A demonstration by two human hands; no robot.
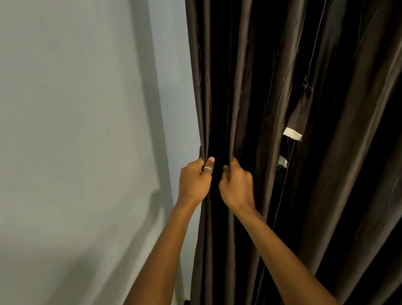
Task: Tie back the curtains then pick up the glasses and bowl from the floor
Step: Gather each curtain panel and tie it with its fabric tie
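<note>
Currently on step one: left hand and right hand, centre frame, each pinch a fold of the dark curtain filling the right half. Next, probably gather the pleats and find a tieback; glasses and bowl aren't in view.

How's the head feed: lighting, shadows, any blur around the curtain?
Head view: dim light; the curtain folds sink to near black. Head view: soft shadows fall on the wall; left hand and right hand look sharp, no motion blur.
</note>
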